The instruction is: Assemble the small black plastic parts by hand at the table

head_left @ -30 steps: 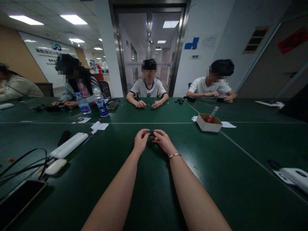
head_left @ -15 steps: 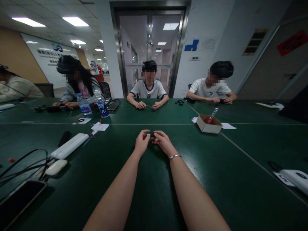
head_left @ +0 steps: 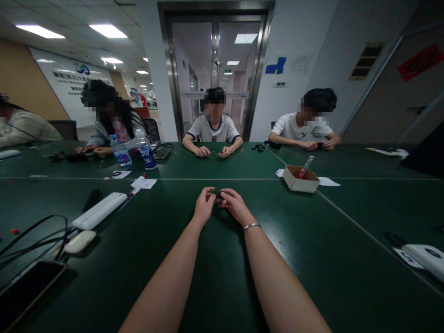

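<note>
My left hand (head_left: 204, 204) and my right hand (head_left: 233, 204) meet just above the dark green table (head_left: 222, 277), both arms stretched forward. Their fingertips pinch a small black object (head_left: 218, 194) between them; it is too small to name. A thin silver bracelet (head_left: 251, 225) circles my right wrist.
A small cardboard box (head_left: 300, 179) with a red-tipped tube stands to the right. To the left lie a white power strip (head_left: 100, 210), a white mouse (head_left: 79, 241), cables, a phone (head_left: 27, 289) and two water bottles (head_left: 145, 150). Several people sit across the table.
Both hands stay pinched together on the small object; the fingers shift only slightly. The view has barely moved.
</note>
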The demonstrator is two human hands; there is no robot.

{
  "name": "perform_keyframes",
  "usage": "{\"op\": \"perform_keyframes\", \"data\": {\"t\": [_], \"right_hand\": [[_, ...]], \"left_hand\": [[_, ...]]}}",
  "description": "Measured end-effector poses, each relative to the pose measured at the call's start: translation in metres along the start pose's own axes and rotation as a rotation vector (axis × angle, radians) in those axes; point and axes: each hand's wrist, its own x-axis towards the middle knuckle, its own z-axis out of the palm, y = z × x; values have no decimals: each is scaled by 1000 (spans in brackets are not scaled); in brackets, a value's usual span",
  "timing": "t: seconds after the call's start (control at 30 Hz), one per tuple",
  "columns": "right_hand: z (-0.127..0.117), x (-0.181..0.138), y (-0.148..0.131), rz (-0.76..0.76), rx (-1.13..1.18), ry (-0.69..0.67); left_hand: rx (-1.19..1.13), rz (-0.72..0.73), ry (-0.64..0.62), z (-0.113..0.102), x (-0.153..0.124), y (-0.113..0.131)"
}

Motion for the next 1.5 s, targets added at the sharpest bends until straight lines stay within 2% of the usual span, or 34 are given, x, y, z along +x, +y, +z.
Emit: {"op": "perform_keyframes", "data": {"t": [0.37, 0.7, 0.87, 1.03, 1.2, 1.5], "right_hand": [[0, -1, -1, 4, -1, -5], [1, -2, -3, 18, 17, 3], [0, -1, -1, 18, 33, 11], [0, 0, 0, 14, 32, 7], [-1, 0, 0, 16, 27, -12], [0, -2, -2, -1, 4, -53]], "left_hand": [[11, -39, -1, -1, -1, -1], [18, -7, 19, -2, -1, 2], [26, -64, 1, -1, -1, 3], [44, -14, 17, -1, -2, 3], [20, -19, -36, -1, -2, 3], [30, -28, -38, -1, -2, 4]]}}
